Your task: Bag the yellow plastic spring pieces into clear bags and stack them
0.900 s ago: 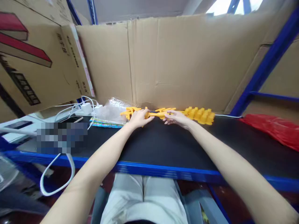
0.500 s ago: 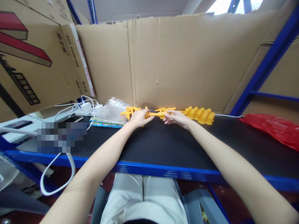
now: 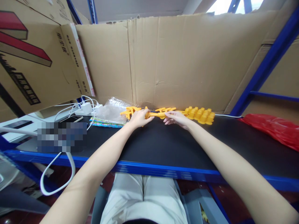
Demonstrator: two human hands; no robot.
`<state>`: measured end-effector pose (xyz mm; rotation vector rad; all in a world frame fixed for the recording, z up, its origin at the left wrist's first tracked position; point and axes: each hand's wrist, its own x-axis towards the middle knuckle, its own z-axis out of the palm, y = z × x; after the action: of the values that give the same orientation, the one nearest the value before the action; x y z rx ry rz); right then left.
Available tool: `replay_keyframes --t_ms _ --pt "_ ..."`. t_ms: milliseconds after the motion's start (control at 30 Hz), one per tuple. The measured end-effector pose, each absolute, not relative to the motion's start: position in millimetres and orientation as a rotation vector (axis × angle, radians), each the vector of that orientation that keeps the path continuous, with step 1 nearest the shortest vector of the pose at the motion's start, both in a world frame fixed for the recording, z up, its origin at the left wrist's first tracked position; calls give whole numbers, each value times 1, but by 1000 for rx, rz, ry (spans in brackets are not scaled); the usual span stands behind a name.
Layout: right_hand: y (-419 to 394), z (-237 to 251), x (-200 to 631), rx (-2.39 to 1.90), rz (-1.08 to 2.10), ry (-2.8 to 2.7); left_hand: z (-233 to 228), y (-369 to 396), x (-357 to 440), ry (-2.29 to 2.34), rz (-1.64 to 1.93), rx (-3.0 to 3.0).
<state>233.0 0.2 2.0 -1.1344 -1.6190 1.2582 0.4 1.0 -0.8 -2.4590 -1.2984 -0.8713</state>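
Observation:
My left hand (image 3: 139, 118) is closed around one end of a slim yellow plastic piece (image 3: 156, 114) with a rounded knob. The fingers of my right hand (image 3: 175, 119) pinch the other end, so the piece lies level between both hands. Branching yellow plastic parts (image 3: 132, 110) sit just behind and left of my left hand. Another yellow part with short prongs (image 3: 165, 109) rests behind the held piece. To the right of my right hand stands a cluster of yellow cup-shaped parts (image 3: 200, 115). My fingers partly hide the held piece's ends.
A clear plastic bag (image 3: 112, 110) lies on a colourful printed sheet (image 3: 106, 122) at the left. White cables and plugs (image 3: 87, 108) and a phone (image 3: 71, 120) are farther left. A red plastic bag (image 3: 272, 129) lies right. Cardboard (image 3: 191, 62) walls the black tabletop (image 3: 161, 149).

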Motion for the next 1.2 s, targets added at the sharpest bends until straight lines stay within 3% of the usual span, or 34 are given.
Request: replay_keyframes --t_ms 467,1033,1200 --pt "-1 1 229 -1205 1274 -1564 -2 1 -1 -1272 -894 -2491" --pt "2 3 228 -1087 1562 -1225 -2 2 -2 -1337 -778 -2529" --pt "4 15 236 -1037 1455 -1096 -1 1 -3 -1367 -827 -2549"
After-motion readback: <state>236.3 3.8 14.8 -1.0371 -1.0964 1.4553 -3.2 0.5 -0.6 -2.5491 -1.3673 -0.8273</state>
